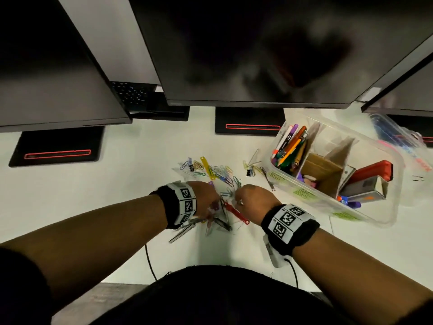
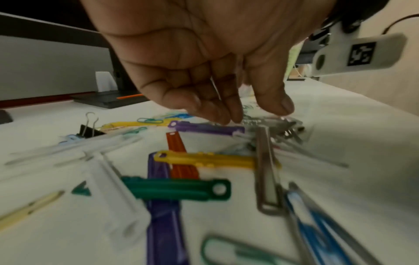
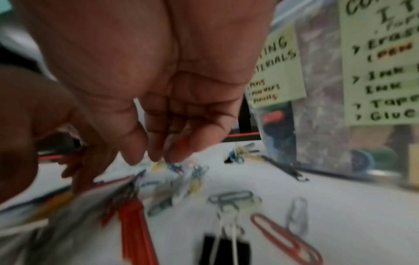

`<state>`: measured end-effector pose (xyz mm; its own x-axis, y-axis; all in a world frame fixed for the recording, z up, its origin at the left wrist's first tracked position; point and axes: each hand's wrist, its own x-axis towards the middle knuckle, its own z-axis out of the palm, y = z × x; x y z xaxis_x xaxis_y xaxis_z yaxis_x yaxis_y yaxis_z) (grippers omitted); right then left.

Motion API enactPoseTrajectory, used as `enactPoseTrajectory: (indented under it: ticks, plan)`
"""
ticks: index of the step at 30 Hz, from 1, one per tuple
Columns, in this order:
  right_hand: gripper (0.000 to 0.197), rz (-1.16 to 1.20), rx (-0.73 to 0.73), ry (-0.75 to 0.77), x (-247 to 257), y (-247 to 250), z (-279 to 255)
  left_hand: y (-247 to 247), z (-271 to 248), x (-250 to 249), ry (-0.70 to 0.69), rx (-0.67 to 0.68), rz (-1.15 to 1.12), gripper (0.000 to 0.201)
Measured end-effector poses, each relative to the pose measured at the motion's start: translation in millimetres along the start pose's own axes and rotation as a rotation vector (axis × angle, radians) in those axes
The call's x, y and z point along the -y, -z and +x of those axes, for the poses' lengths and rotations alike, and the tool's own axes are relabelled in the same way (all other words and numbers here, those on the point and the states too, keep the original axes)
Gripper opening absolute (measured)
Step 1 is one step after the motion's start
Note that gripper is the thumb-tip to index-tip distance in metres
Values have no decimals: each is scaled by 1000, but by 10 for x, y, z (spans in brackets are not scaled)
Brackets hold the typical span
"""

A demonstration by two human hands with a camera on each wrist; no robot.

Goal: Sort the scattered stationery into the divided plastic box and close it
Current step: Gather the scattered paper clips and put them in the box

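Coloured paper clips [image 1: 218, 171] and plastic fasteners lie scattered on the white desk. My left hand [image 1: 206, 195] hovers over the near part of the pile. In the left wrist view my left hand [image 2: 254, 114] has its fingers and thumb curled down, pinching a bunch of metal fasteners [image 2: 272, 123] beside a purple fastener [image 2: 204, 128]. My right hand [image 1: 248, 198] is just right of it. Seen from the right wrist, my right hand [image 3: 156, 157] bunches its fingertips on small coloured clips [image 3: 172, 167]. The divided plastic box [image 1: 311, 195] stands open at the right, holding pens [image 1: 290, 146] and a red stapler [image 1: 372, 171].
Three dark monitors [image 1: 257, 55] overhang the back of the desk on black stands [image 1: 249, 121]. The box's clear lid [image 1: 398, 137] lies at the far right. A black binder clip [image 1: 250, 171] and a red fastener [image 1: 236, 213] lie loose. A cable [image 1: 150, 261] runs off the front edge.
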<state>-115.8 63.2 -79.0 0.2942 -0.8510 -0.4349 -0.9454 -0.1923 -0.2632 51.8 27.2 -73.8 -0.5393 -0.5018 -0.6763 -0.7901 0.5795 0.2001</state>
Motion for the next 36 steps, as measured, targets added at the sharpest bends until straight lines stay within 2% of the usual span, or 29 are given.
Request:
enactPoseTrajectory:
  ticks: [4, 14, 17, 19, 23, 25, 28, 32, 34, 36]
  plan:
    - [41, -13, 63, -90, -11, -160, 75, -110, -7, -28, -8, -33, 48, 22]
    - [20, 59, 50, -92, -49, -163, 84, -210, -6, 76, 7, -101, -106, 23]
    - [7, 145, -19, -87, -72, -71, 70, -177, 4, 157, 49, -159, -216, 22]
    - [14, 233, -86, -141, -108, -28, 91, -165, 21, 203, 81, -242, -295, 27]
    - [15, 383, -215, -249, -162, -4, 145, -124, 84, 249, 135, -353, -400, 32]
    - [25, 417, -217, -222, -150, -30, 159, -136, 135, 250, 149, -351, -423, 29]
    - [38, 375, -131, -130, -83, -85, 174, -150, 200, 209, 163, -310, -402, 28]
    - [32, 176, -69, -12, -32, -186, 224, -128, 241, 156, 103, -224, -251, 35]
    - [27, 72, -19, -3, -26, -207, 220, -167, 271, 172, 92, -176, -150, 39]
    - [26, 34, 10, -12, -27, -192, 191, -195, 291, 168, 83, -192, -105, 34]
